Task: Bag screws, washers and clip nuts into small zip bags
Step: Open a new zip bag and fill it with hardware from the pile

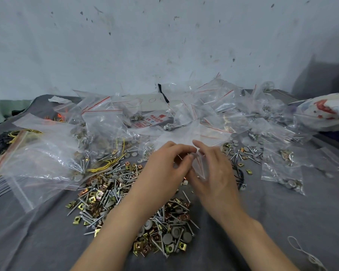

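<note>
Between the two hands, just over the loose hardware, we see one small zip bag [199, 163], red seal line running roughly upright. The left hand [162, 171] pinches its left edge with curled fingertips and the right hand [213, 173] pinches the right edge. We judge they're opening the mouth. The pile of screws, washers and clip nuts [114, 194] lies below and left of the bag, nearer the left hand. Filled bags [282, 178] sit behind and beside. Red print on the box [155, 119] is unreadable.
</note>
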The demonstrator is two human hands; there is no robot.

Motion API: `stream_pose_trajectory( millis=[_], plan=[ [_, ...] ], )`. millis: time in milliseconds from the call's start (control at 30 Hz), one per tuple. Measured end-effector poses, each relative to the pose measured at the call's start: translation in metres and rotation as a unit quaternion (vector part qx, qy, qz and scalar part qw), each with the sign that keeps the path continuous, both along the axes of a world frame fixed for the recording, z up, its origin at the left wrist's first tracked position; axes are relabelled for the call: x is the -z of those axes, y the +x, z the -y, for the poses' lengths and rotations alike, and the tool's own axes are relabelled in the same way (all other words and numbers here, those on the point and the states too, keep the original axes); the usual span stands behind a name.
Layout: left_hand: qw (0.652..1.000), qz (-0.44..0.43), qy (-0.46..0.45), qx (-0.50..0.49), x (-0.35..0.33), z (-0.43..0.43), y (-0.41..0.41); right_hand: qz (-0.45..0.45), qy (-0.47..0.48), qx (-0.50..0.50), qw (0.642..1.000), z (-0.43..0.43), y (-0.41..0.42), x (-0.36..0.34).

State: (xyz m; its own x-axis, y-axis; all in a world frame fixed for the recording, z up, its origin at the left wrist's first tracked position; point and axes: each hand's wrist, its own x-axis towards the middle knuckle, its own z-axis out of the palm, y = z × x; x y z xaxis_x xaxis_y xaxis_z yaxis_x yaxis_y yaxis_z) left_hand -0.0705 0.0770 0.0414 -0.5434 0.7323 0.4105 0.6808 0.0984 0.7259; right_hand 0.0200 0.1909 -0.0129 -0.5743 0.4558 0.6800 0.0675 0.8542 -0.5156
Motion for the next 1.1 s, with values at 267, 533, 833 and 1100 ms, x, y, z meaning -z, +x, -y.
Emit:
stream_pose_trajectory(
  millis=[267,533,833,1100],
  plan=[
    [0.999,0.027,-0.015,0.030,0.003,0.002,-0.002,0.030,0.003,0.011,0.999,0.006,0.002,0.000],
    [0.991,0.106,0.026,0.073,0.002,0.005,0.009,0.040,-0.038,-0.055,0.997,0.013,0.004,0.000],
    [1.000,0.017,-0.014,0.008,0.005,0.013,0.006,0.116,-0.118,-0.150,0.975,0.011,0.003,-0.006],
    [0.997,-0.038,-0.066,0.020,0.007,0.016,0.005,0.202,-0.193,-0.201,0.939,0.007,0.000,-0.007]
  ],
)
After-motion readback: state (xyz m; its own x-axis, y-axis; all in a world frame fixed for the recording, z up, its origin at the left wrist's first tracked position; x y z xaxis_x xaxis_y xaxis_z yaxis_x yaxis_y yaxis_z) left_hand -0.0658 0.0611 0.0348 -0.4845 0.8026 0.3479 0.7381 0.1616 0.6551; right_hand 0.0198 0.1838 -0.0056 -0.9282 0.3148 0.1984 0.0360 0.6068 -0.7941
